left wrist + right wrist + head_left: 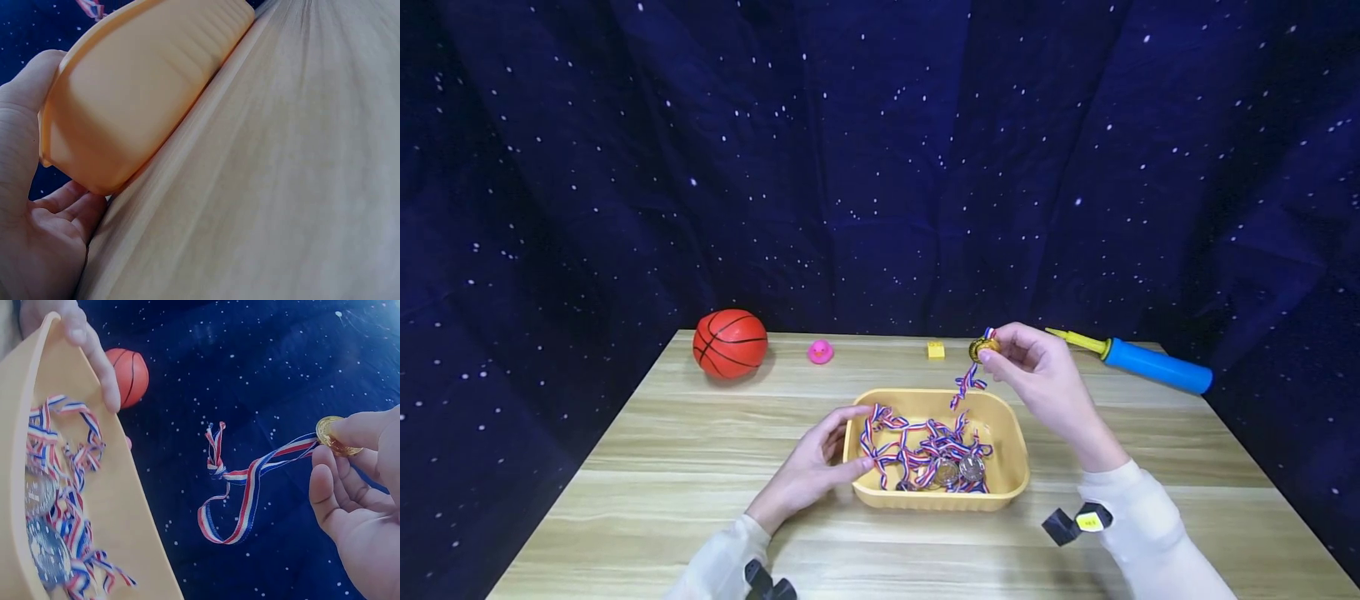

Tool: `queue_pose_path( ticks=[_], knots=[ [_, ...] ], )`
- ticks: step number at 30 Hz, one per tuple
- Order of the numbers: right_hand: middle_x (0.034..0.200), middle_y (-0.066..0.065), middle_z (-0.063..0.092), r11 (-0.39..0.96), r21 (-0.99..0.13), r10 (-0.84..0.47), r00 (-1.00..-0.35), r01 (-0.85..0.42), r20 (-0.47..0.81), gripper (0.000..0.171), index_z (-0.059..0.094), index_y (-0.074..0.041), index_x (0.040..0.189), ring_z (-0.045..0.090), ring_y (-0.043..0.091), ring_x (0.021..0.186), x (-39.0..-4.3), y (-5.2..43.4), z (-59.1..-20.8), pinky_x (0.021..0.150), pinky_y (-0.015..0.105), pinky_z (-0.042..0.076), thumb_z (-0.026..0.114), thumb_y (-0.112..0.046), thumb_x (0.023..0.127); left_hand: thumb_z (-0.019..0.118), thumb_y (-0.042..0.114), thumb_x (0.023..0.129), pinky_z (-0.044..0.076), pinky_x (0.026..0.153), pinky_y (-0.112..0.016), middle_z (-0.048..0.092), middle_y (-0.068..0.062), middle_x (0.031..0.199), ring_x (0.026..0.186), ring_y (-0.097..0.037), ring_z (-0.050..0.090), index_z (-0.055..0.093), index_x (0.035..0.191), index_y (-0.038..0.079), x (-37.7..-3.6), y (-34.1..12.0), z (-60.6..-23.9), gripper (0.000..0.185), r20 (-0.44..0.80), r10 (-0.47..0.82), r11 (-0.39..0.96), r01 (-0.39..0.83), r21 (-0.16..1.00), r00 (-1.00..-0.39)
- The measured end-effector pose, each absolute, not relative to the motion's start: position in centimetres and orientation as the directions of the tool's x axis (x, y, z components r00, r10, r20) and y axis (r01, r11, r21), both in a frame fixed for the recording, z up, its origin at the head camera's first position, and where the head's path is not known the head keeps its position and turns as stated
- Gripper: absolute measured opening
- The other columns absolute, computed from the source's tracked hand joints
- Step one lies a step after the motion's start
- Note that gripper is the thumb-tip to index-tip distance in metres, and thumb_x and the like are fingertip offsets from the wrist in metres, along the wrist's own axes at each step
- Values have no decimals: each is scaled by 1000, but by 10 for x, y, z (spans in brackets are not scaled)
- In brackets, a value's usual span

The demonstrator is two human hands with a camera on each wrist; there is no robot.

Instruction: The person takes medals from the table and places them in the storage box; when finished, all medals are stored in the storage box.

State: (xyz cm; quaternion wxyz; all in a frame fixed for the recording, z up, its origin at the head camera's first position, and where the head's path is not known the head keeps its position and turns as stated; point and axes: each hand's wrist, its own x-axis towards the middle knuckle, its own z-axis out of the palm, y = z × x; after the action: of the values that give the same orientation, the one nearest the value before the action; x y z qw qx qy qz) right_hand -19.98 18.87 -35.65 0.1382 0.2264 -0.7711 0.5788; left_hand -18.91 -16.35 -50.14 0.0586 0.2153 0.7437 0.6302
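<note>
A yellow plastic tub [925, 500] stands on the table, holding a tangle of red, white and blue ribbons [936, 437] and silver medals [972, 468]. My left hand [816, 462] grips the tub's left end, its thumb over the rim; in the left wrist view the fingers [78, 209] reach under the tub's lower corner. Above the tub's far right corner, my right hand [1037, 371] pinches a gold medal [334, 434] between thumb and fingers. Its striped ribbon [250, 481], knotted near the end, dangles free over the far rim.
Along the table's far edge stand a red basketball [730, 343], a pink rubber duck [820, 352] and a small yellow block [936, 350]. A blue hand pump [1157, 365] with a yellow nozzle lies at the far right. Behind hangs a dark starry curtain [880, 167].
</note>
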Motion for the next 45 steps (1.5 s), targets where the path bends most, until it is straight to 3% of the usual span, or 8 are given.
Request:
queue_pose_path(
  ticks=[9, 15, 25, 36, 40, 45],
  knots=[
    [99, 13, 74, 192, -882, -238, -892, -431, 384, 14, 68, 9, 115, 74, 16, 83, -200, 171, -367, 76, 24, 65, 74, 2, 104, 89, 14, 94, 28, 136, -57, 51, -8, 170, 160, -35, 44, 55, 162, 22, -190, -162, -502, 76, 175, 395, 113, 236, 965, -902],
    [103, 25, 75, 186, -890, -324, -881, -416, 344, 19, 67, 6, 123, 75, 18, 86, -201, 165, -375, 76, 26, 66, 72, 4, 104, 89, 13, 94, 28, 136, -57, 51, -9, 169, 159, -35, 45, 55, 162, 21, -190, -163, -501, 77, 171, 394, 113, 232, 966, -903],
    [97, 18, 74, 204, -883, -395, -861, -423, 321, 27, 66, 1, 126, 71, 14, 82, -204, 155, -387, 70, 23, 59, 75, 7, 101, 89, 14, 94, 27, 136, -57, 50, -9, 170, 160, -35, 43, 55, 162, 21, -190, -163, -501, 76, 174, 394, 114, 235, 965, -903],
    [95, 16, 76, 298, -859, -516, -827, -416, 222, 22, 73, 0, 125, 75, 29, 82, -202, 146, -403, 74, 33, 68, 73, 4, 103, 89, 16, 94, 26, 136, -58, 48, -6, 172, 163, -36, 39, 55, 162, 21, -190, -163, -501, 76, 180, 391, 123, 245, 962, -902],
    [92, 15, 75, 317, -855, -553, -812, -411, 186, 21, 76, -1, 123, 74, 35, 78, -199, 143, -407, 71, 37, 68, 73, 3, 103, 89, 16, 94, 25, 136, -59, 46, -6, 174, 164, -37, 37, 55, 162, 20, -189, -163, -501, 76, 180, 395, 122, 245, 962, -901],
    [86, 13, 76, 356, -836, -576, -802, -418, 155, 18, 80, -2, 113, 70, 27, 73, -198, 139, -412, 64, 26, 61, 69, 6, 101, 89, 15, 95, 26, 136, -60, 49, -8, 172, 163, -37, 39, 55, 162, 21, -189, -163, -500, 75, 184, 397, 119, 250, 961, -899]
  ],
)
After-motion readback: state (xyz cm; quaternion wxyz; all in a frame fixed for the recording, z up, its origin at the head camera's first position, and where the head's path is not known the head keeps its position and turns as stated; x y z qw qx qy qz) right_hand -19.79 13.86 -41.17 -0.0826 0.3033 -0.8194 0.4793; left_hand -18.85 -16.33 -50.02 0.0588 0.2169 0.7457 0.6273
